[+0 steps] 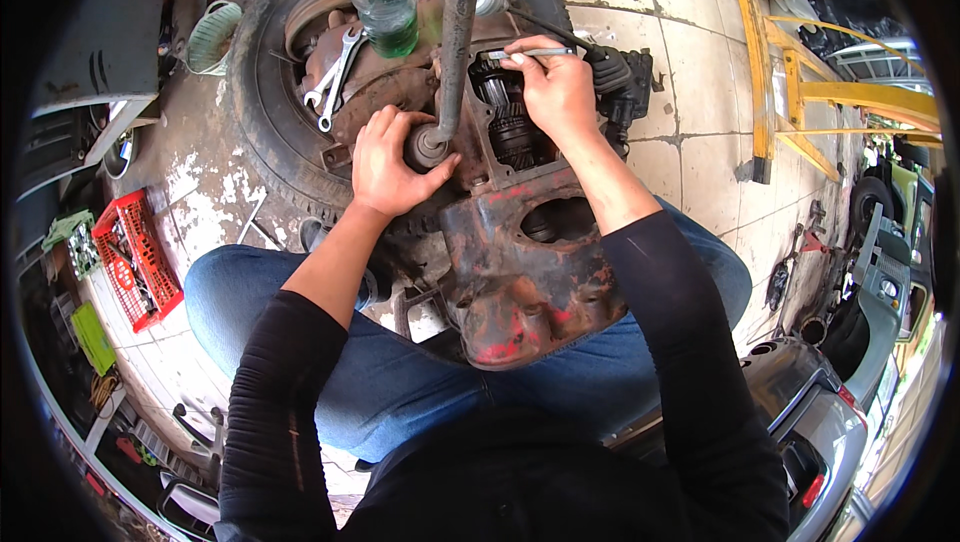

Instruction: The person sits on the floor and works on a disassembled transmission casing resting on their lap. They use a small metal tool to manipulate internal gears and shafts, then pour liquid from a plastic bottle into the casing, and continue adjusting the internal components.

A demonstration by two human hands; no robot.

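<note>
In front of me a dirty gearbox (pixel 530 267) with red paint traces sits between my knees. Dark toothed gears (pixel 515 127) show through the opening in its top. My left hand (pixel 390 164) curves its fingers and thumb round the rounded base (pixel 427 147) of an upright grey lever (pixel 460 52), left of that opening. Over the opening's far edge, my right hand (pixel 555 87) pinches a thin grey metal rod (pixel 545 52), lying roughly level. What the rod's left end touches is too small to tell.
Behind the gearbox lies a big tyre (pixel 260 52); a bottle of green liquid (pixel 385 7) and combination wrenches (pixel 340 77) rest within its ring. A red crate (pixel 137 260) stands on the left floor, a yellow frame (pixel 790 92) at the right. A green-white cup (pixel 214 37) is far left.
</note>
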